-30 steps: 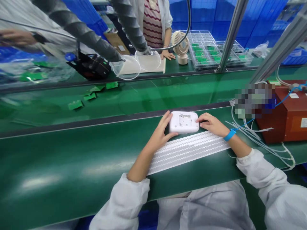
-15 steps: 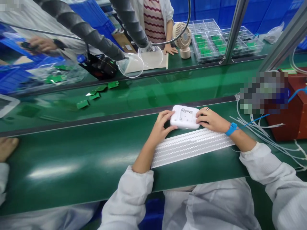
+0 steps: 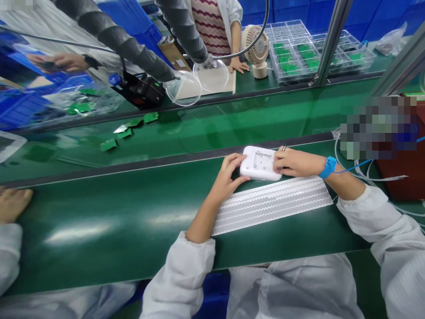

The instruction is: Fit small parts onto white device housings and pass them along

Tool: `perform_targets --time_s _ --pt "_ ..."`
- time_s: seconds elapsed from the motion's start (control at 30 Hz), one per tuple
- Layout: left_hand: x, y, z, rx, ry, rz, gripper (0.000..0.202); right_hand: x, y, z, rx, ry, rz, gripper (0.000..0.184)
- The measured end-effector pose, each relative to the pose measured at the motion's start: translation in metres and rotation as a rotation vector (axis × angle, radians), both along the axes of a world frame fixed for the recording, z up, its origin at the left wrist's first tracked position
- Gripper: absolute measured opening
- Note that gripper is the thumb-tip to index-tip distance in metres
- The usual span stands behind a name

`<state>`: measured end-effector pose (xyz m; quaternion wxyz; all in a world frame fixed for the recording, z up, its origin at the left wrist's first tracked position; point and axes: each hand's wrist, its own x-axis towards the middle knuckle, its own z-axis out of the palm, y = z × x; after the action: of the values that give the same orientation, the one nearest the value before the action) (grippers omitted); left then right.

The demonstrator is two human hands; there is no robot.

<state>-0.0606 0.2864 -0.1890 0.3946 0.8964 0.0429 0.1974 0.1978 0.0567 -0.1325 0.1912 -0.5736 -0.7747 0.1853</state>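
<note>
A white plastic device housing with rounded corners lies on the green bench, its square recess and printed label facing up. My left hand grips its left end, thumb at the near edge and fingers at the far side. Over the right end bends my right hand, its curled fingertips on the housing beside the recess; whether they pinch something small there is hidden. A blue wrist strap circles my right wrist. Just below the housing, a white sheet with wavy strips lies flat under my forearms.
Green circuit boards lie on the belt beyond the bench edge. White cables and a red-brown box stand at right. Across the belt are a small fan, divided clear trays and co-workers. Another person's hand rests at far left.
My right hand has shifted inward over the housing's right end, its fingers more curled and closer to the recess. My left hand keeps its hold. The view has shifted slightly.
</note>
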Motion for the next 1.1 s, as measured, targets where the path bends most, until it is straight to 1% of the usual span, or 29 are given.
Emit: perform_targets --time_s 0.13,0.27,0.53,0.73,1.1 --pt "-0.001 0.001 0.0 0.027 0.012 0.0 0.071 0.001 0.004 0.007 -0.066 0.024 0.027 0.026" --pt "0.0 0.001 0.001 0.048 -0.001 -0.003 0.07 0.001 0.003 0.01 -0.054 0.099 0.046 0.02" --pt "0.001 0.001 -0.001 0.043 -0.047 -0.02 0.071 0.0 0.0 0.012 -0.098 0.178 -0.021 0.015" --pt "0.002 -0.001 0.0 0.03 -0.063 -0.015 0.071 0.001 0.001 0.014 -0.124 0.177 -0.036 0.019" --pt "0.001 -0.002 0.005 0.017 -0.004 0.006 0.073 0.0 0.002 0.016 -0.13 0.15 -0.045 0.02"
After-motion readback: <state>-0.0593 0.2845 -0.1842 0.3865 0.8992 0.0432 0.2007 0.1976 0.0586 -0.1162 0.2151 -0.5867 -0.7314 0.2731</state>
